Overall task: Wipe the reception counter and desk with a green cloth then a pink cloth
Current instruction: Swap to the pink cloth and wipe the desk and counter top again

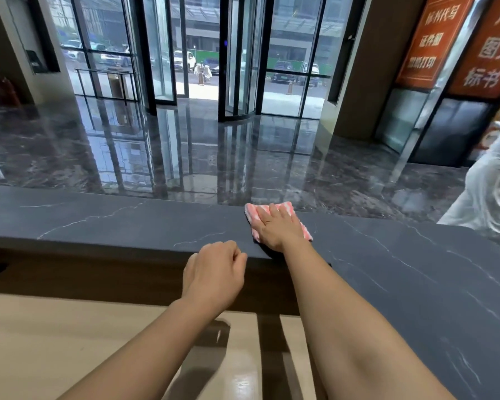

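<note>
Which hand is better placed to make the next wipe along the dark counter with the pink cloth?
Right. The right hand lies flat on the pink cloth on the counter, ready to push it; the left hand is curled at the counter's near edge, holding nothing.

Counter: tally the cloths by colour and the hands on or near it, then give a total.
Pink cloth: 1
Hands: 2, left hand and right hand
Total: 3
</note>
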A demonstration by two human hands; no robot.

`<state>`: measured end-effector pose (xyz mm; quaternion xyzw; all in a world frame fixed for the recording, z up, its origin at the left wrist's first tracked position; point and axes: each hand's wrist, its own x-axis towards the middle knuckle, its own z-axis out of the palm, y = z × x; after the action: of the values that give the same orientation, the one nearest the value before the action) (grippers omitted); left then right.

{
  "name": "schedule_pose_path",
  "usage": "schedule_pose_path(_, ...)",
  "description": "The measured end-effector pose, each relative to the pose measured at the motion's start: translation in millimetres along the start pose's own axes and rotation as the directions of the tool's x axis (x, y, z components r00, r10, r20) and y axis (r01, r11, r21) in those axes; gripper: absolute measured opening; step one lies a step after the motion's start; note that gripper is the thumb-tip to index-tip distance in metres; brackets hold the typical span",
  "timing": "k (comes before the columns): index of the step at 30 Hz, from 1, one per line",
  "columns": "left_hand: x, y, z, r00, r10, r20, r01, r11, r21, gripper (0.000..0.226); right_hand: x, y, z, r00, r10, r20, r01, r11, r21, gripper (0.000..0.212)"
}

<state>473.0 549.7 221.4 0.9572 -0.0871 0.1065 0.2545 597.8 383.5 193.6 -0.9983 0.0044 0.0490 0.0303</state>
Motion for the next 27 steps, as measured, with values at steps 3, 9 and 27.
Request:
schedule_pose_path(3,-2,10,1,0.999,0.043,-0.005,-0.043,0.999,-0.029,0.015,-15,30,-6,0.99,0.139,0.0,-0.139,0.988,0.064,0.057)
schedule_pose_path(9,-6,17,3,0.997,0.059,-0.044,-0.061,0.996,-0.057,0.019,-41,30,-2,0.971,0.237,-0.006,-0.236,0.967,0.092,0.057)
schedule_pose_path(27,-4,24,15,0.999,-0.002,-0.037,0.0,0.999,-0.051,0.022,-47,28,18,0.996,-0.078,-0.033,0.074,0.99,-0.121,0.062)
